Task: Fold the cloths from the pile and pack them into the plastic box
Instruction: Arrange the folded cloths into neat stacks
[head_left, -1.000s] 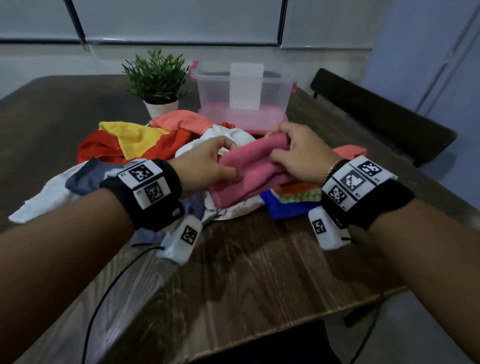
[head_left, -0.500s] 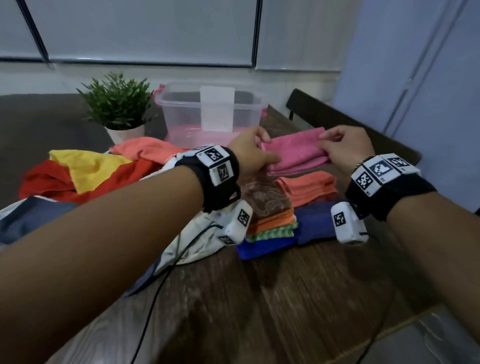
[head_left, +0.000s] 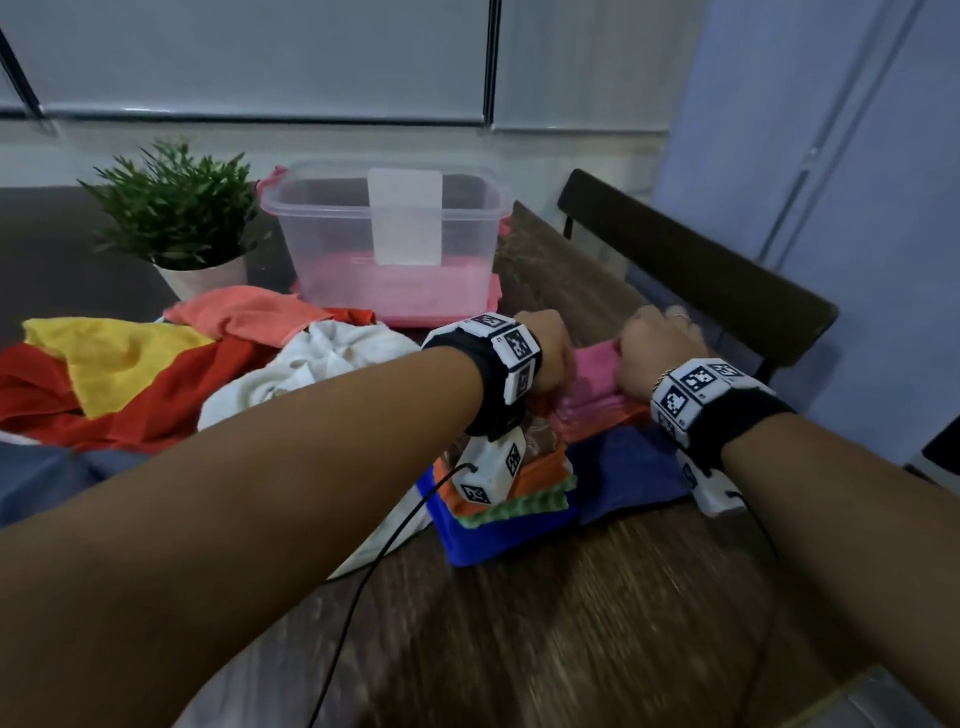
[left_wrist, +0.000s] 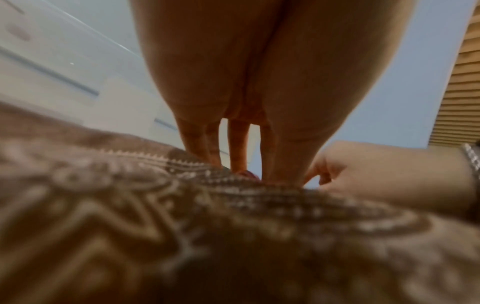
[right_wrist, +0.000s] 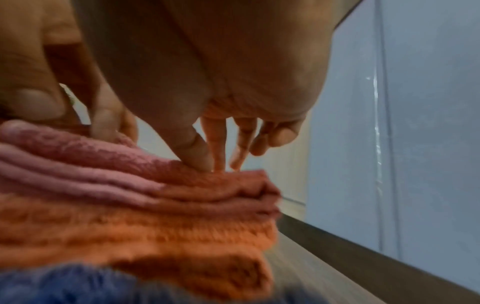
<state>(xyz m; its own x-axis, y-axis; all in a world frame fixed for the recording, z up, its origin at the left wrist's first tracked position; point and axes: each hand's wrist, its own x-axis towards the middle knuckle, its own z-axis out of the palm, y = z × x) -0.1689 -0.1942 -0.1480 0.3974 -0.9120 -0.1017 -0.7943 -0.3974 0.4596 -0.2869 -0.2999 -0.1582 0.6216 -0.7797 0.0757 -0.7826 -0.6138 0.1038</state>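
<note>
A folded pink cloth (head_left: 597, 364) lies on top of a folded orange cloth (head_left: 615, 415), which rests on a dark blue cloth (head_left: 623, 467). My left hand (head_left: 563, 358) pinches its left end and my right hand (head_left: 631, 353) pinches its right end. In the right wrist view, thumb and fingertips (right_wrist: 200, 158) meet on the pink cloth (right_wrist: 91, 164) above the orange cloth (right_wrist: 130, 236). My left hand (left_wrist: 249, 164) reaches down past a brown patterned cloth (left_wrist: 233, 226). The clear plastic box (head_left: 337, 249) stands behind on a pink lid. The unfolded pile (head_left: 156, 410) is at the left.
A second folded stack with a bright blue cloth (head_left: 493, 540) at the bottom sits under my left wrist. A potted plant (head_left: 171, 208) stands left of the box. A dark chair back (head_left: 701, 270) is beyond the table's right edge. Cables trail from both wrists.
Both hands carried the pink cloth from in front of me to the right, then lowered it onto the orange cloth. My hands are closer together now.
</note>
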